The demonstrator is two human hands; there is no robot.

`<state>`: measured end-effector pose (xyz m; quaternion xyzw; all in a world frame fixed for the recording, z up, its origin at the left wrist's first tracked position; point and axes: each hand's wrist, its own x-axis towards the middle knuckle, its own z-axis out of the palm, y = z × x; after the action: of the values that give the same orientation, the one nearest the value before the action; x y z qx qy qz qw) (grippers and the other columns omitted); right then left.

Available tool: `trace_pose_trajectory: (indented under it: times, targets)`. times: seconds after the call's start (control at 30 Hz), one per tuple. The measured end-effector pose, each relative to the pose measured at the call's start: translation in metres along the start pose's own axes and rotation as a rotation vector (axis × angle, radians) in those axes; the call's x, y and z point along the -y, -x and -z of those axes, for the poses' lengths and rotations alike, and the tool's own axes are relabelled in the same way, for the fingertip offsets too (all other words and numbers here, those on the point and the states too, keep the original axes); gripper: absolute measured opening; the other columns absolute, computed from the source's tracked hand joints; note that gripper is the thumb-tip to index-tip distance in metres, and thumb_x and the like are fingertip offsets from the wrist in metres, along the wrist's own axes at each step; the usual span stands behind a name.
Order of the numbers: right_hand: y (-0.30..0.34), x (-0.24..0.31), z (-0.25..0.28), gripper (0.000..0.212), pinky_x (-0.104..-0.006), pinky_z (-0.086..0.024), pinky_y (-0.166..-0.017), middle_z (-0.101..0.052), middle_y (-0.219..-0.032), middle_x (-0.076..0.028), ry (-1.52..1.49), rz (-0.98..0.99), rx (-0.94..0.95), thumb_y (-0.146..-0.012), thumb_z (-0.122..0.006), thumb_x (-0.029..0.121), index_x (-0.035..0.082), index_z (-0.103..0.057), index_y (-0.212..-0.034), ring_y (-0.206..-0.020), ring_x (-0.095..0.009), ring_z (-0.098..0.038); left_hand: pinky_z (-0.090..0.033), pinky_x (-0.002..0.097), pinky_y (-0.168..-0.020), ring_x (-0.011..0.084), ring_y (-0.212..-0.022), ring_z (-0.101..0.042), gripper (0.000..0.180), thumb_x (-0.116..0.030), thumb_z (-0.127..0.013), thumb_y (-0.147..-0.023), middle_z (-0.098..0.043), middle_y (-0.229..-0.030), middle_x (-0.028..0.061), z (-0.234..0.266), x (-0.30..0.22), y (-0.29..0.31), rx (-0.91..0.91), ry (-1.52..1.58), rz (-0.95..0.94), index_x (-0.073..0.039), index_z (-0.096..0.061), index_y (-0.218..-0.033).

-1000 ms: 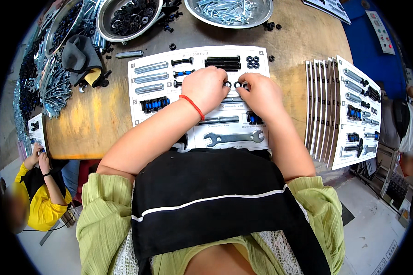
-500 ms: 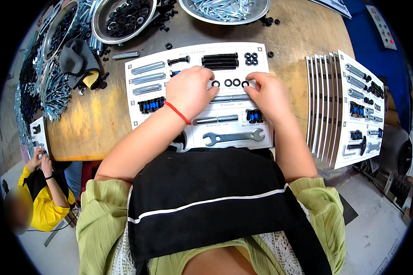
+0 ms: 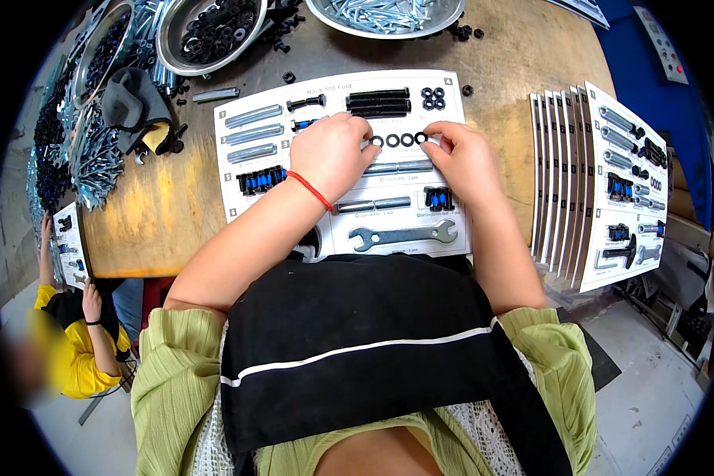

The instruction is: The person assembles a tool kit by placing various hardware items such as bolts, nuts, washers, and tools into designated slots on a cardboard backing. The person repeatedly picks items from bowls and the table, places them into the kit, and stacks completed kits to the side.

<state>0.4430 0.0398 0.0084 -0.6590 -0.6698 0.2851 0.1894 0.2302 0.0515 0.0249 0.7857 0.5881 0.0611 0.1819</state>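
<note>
Black washers (image 3: 399, 140) lie in a short row across a white printed card (image 3: 325, 250) that pictures or bears hardware. My left hand (image 3: 331, 155) is closed, thumb and forefinger at the leftmost washer (image 3: 377, 141). At the row's other end, the thumb and forefinger of my right hand (image 3: 464, 159) close on the rightmost washer (image 3: 421, 137). Around them on the card are long black bolts (image 3: 378, 102), black nuts (image 3: 432, 98), silver tubes (image 3: 253, 117), blue-banded bolts (image 3: 262, 181) and a flat open-ended wrench (image 3: 403, 236). My left hand partly covers a shorter bolt.
Metal bowls of black washers (image 3: 212, 36) and silver bolts (image 3: 385, 16) stand at the back. Loose bolts (image 3: 95, 163) and a grey glove (image 3: 135, 103) lie left. Upright cards (image 3: 559, 182) stand right. A person in yellow (image 3: 87, 357) works at lower left.
The washers now sit closer and more evenly spaced, the leftmost shifted right. My hands stay at both ends. The person at left has moved their hands apart over another card.
</note>
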Motion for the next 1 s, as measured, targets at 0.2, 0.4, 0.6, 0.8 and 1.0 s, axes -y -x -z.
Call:
trace_pose_trajectory:
  times: [0.2, 0.4, 0.6, 0.8, 1.0]
  targets:
    - [0.000, -0.003, -0.003, 0.023, -0.0361, -0.049, -0.064, -0.063, -0.076, -0.006, -0.032, -0.010, 0.003, -0.079, -0.075, 0.020, 0.013, -0.072, -0.100, -0.070, -0.024, -0.062, -0.055, 0.0380, -0.071, 0.0262, -0.083, -0.068, 0.023, -0.031, -0.073, -0.081, -0.069, -0.091, 0.0075, -0.005, 0.002, 0.001, -0.030, 0.023, -0.004, -0.011, -0.073, -0.092]
    - [0.004, -0.009, -0.009, 0.026, -0.0331, -0.046, -0.060, -0.057, -0.069, -0.005, -0.152, -0.074, -0.023, -0.080, -0.075, 0.020, 0.011, -0.071, -0.104, -0.063, -0.019, -0.056, -0.050, 0.0353, -0.059, 0.0227, -0.067, -0.062, 0.025, -0.029, -0.078, -0.077, -0.063, -0.076, 0.0058, 0.011, 0.018, 0.015, -0.158, 0.122, -0.043, -0.010, -0.072, -0.092]
    - [0.025, -0.035, -0.020, 0.025, -0.0275, -0.045, -0.060, -0.058, -0.071, -0.003, -0.335, -0.025, -0.204, -0.088, -0.069, 0.017, 0.002, -0.068, -0.108, -0.065, -0.011, -0.053, -0.046, 0.0237, -0.062, 0.0085, -0.067, -0.053, 0.021, -0.011, -0.078, -0.081, -0.060, -0.077, 0.0009, 0.047, 0.094, 0.064, -0.432, 0.405, 0.128, -0.002, -0.070, -0.099]
    - [0.075, -0.045, -0.023, 0.030, -0.0291, -0.050, -0.075, -0.064, -0.098, -0.009, -0.297, -0.041, -0.335, -0.090, -0.064, 0.014, -0.001, -0.064, -0.116, -0.084, -0.016, -0.059, -0.050, 0.0380, -0.088, 0.0277, -0.103, -0.063, 0.050, -0.031, -0.073, -0.086, -0.068, -0.111, 0.0162, 0.043, 0.166, 0.154, -0.416, 0.271, 0.456, 0.000, -0.059, -0.124]
    - [0.130, -0.013, -0.032, 0.046, -0.0405, -0.043, -0.097, -0.059, -0.123, -0.018, -0.036, 0.012, -0.218, -0.091, -0.062, 0.017, 0.000, -0.053, -0.133, -0.112, -0.031, -0.055, -0.044, 0.0414, -0.102, 0.0371, -0.123, -0.056, 0.069, -0.037, -0.069, -0.089, -0.059, -0.128, 0.0276, 0.006, 0.157, 0.206, -0.363, 0.423, 0.433, 0.008, -0.046, -0.136]
